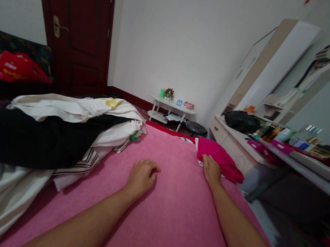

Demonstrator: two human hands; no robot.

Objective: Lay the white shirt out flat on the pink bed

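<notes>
A folded magenta garment (219, 156) lies near the right edge of the bed, with white cloth showing under its left side. My right hand (211, 171) rests on the garment's near left edge, fingers stretched forward and touching it; I see no grip on the cloth. Over the middle of the pink bedspread (173, 204), my left hand (143, 177) is empty, its fingers loosely bent and the thumb apart from them. To its left spreads a heap of loose clothes: a black garment (37, 138), a white garment with a yellow print (73, 108) and a striped piece (83, 163).
A pale dresser (226, 139) stands right of the bed, with a black bag (241, 121) on top and bottles beside a mirror. Beyond the bed are a low white table (170, 105) and a round stool (196, 128). A red bag (17, 67) sits at left by the door (80, 29).
</notes>
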